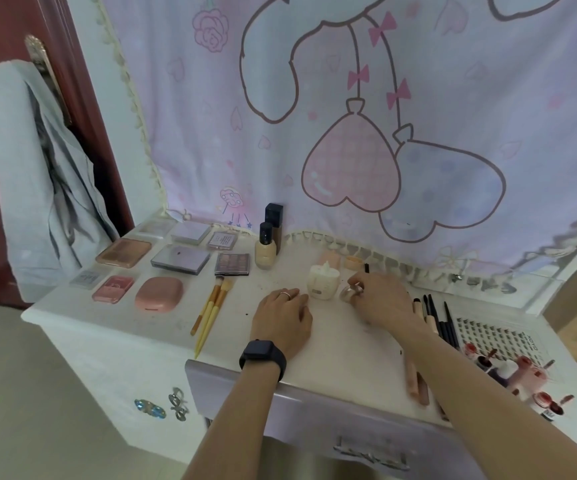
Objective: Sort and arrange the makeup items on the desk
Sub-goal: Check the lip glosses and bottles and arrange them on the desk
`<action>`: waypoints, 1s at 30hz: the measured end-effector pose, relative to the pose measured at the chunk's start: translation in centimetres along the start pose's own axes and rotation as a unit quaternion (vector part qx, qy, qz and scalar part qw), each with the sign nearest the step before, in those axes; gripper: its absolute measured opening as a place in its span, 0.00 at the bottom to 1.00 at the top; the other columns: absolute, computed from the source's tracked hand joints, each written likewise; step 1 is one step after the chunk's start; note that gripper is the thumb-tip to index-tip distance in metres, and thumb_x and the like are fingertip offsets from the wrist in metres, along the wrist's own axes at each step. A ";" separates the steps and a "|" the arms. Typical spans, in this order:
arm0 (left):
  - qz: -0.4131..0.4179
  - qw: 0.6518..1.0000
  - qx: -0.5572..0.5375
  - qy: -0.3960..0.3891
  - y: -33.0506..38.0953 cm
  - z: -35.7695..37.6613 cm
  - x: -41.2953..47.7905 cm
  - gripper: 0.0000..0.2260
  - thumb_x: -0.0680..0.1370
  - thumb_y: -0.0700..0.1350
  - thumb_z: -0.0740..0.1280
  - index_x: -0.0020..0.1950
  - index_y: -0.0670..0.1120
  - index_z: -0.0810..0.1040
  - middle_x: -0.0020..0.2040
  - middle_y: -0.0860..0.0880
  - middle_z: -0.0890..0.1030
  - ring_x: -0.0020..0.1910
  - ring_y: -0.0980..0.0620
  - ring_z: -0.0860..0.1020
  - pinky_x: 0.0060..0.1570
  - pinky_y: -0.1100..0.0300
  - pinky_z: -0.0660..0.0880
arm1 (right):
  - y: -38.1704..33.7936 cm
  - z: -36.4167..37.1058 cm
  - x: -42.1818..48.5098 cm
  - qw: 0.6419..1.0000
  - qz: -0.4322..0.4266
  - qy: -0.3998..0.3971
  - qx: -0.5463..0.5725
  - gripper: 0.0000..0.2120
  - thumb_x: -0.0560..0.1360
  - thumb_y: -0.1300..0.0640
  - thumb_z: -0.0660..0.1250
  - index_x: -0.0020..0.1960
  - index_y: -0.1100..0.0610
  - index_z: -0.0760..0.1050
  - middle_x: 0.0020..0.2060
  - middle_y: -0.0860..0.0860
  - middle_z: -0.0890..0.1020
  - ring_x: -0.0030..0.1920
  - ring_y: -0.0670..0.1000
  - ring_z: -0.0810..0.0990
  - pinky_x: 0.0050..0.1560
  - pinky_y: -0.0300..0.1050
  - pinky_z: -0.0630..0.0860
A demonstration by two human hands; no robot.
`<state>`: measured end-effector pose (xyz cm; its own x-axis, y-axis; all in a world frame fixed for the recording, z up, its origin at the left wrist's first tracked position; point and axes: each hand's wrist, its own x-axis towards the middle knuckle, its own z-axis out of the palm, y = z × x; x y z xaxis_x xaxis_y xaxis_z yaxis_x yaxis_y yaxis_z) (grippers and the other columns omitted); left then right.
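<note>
Two hands over the bench [339, 358]. Left hand [282, 317] lies flat, fingers relaxed, holding nothing, with bare surface between it and the near edge. Right hand [380, 299] pinches a small clear round pot [349, 293] mid-bench, just beside a white jar [322, 282]. Yellow brushes [211, 306] lie near-to-far, bristles away. Dark pencils [441, 320] run likewise, on the right. Palettes [179, 259] in rows far left. Two bottles [265, 249] upright by the curtain [453, 98].

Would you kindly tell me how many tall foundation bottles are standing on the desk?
2. The cream bottle stands at the back of the desk; the darker bottle, square-capped, stands just behind it against the curtain. None seems hidden.
</note>
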<state>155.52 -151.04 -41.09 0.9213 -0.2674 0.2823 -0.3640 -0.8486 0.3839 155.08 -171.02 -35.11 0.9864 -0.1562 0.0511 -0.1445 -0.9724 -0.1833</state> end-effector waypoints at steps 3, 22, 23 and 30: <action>-0.002 1.000 0.001 0.000 0.1 0.0 0.0 0.18 0.81 0.50 0.58 0.71 0.52 0.75 0.72 0.52 0.74 0.71 0.51 0.68 0.70 0.57 0.63 | 0.2 0.2 0.0 1.000 0.005 0.000 0.007 0.16 0.79 0.53 0.61 0.65 0.46 0.77 0.58 0.49 0.83 0.62 0.56 0.75 0.54 0.49 0.76; -0.011 1.000 -0.012 -0.005 0.4 -0.3 -0.1 0.18 0.81 0.50 0.59 0.70 0.52 0.76 0.70 0.52 0.75 0.70 0.51 0.69 0.70 0.57 0.63 | -0.2 -0.6 -0.8 0.997 -0.002 0.008 0.078 0.19 0.79 0.57 0.64 0.70 0.50 0.75 0.63 0.51 0.81 0.64 0.55 0.76 0.60 0.52 0.77; -0.010 1.000 -0.013 -0.005 0.4 -0.4 -0.1 0.18 0.81 0.50 0.59 0.70 0.52 0.76 0.70 0.52 0.75 0.70 0.51 0.69 0.70 0.57 0.64 | -0.3 -0.8 -1.2 0.996 -0.007 0.017 0.090 0.20 0.79 0.56 0.65 0.71 0.50 0.74 0.64 0.51 0.80 0.64 0.56 0.76 0.61 0.52 0.76; -0.006 1.000 -0.014 -0.008 0.2 -0.5 -0.1 0.18 0.81 0.49 0.59 0.70 0.51 0.77 0.70 0.51 0.76 0.70 0.50 0.70 0.70 0.56 0.65 | -2.1 0.7 -9.3 0.979 -0.024 0.084 0.186 0.16 0.80 0.51 0.65 0.68 0.47 0.75 0.62 0.45 0.78 0.63 0.49 0.72 0.63 0.43 0.68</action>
<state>155.27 -150.94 -40.63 0.9277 -0.2648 0.2631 -0.3563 -0.8383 0.4125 146.29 -167.37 -35.91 0.9602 -0.1691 0.2223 -0.0296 -0.8532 -0.5208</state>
